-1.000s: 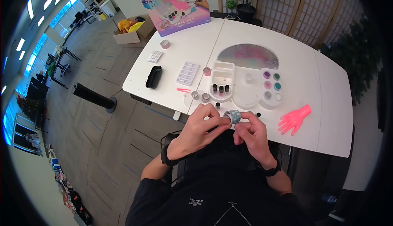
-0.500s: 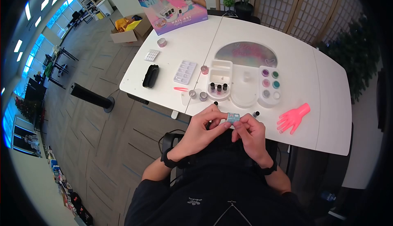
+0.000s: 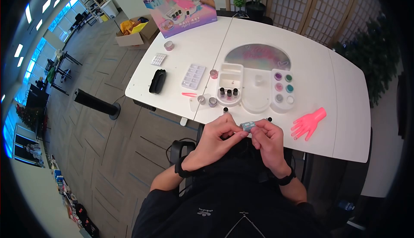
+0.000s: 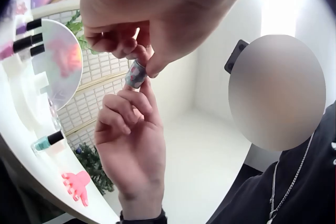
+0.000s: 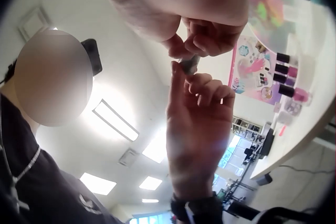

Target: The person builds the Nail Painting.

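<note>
Nearest us, both hands are meeting over a small patterned roll: the left hand is pinching one end, and the right hand is pinching the other. They are holding it in the air by the near edge of the white table, so the wrists are having open room on the body side. Just beyond, two loose bottles are standing by that edge, one near each hand, limiting the way forward. To the right, a pink model hand is lying with its fingers toward the edge, and white tabletop is stretching past it to the right-hand rim.

Farther in, we are counting three bottles in the tray, six pots in the palette, and four small rounds, two greyish and two pinkish (whether jars or rolls, we are not managing to tell). Left of the tray, one pair of pink tweezers, one divided box and one black case are lying well apart from the hands. Behind the tray, one mirror is showing its curved edge; at the far edge, one printed carton is standing.
</note>
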The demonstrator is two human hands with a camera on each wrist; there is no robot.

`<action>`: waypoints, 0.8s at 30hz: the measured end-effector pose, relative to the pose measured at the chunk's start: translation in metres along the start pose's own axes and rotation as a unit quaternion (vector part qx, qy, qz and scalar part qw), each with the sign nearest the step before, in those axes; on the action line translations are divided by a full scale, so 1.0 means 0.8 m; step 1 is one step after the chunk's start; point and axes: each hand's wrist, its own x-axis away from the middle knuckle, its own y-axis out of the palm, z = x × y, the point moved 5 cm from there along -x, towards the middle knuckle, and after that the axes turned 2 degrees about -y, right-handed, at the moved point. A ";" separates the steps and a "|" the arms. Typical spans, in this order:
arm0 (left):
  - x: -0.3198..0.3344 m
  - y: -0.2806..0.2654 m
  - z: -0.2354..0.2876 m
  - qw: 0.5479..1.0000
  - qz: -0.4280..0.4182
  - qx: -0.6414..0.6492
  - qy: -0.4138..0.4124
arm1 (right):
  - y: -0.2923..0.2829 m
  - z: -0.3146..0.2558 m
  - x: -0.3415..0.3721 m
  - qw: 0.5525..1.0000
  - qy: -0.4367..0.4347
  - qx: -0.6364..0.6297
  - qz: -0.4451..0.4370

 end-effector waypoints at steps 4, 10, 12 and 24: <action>-0.003 0.000 0.006 0.998 0.018 -0.056 0.030 | -0.007 0.008 -0.002 0.999 -0.036 -0.015 -0.003; 0.000 0.001 0.009 1.000 0.015 0.002 -0.023 | 0.001 -0.002 0.002 0.998 -0.035 0.053 0.011; 0.001 0.003 0.001 0.996 0.003 0.071 -0.051 | -0.002 0.002 0.003 0.998 -0.045 0.054 0.003; 0.004 0.001 0.008 0.998 0.011 0.061 0.007 | -0.005 -0.003 0.008 0.996 -0.064 0.060 0.014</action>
